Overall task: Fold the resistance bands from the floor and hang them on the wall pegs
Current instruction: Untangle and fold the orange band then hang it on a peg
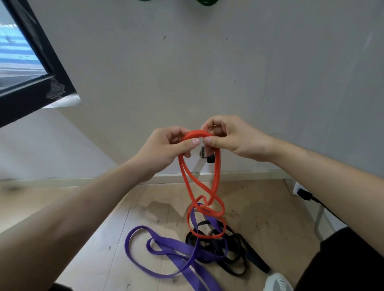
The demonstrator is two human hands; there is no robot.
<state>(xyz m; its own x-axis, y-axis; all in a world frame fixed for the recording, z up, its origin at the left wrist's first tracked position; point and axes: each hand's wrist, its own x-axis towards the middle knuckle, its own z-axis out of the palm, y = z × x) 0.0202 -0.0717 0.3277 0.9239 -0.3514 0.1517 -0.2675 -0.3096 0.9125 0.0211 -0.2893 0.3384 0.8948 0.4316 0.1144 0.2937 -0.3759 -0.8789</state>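
**Folding the orange band, two more waiting on the floor**

Both hands are working at the centre of the view. The left hand is pinching the top arc of the orange band between thumb and curled fingers, and the right hand, just at its 3 o'clock, is closing thumb and forefinger on the same arc. The band's strands are hanging toward 6 o'clock, crossing and twisting into loose loops above the purple band and the black band, both lying tangled on the wooden floor. Something green is showing at 12 o'clock on the wall; no pegs can be made out. Judging by this, folding is under way; next, the dangling loops likely need untwisting and gathering before lifting toward 12 o'clock.
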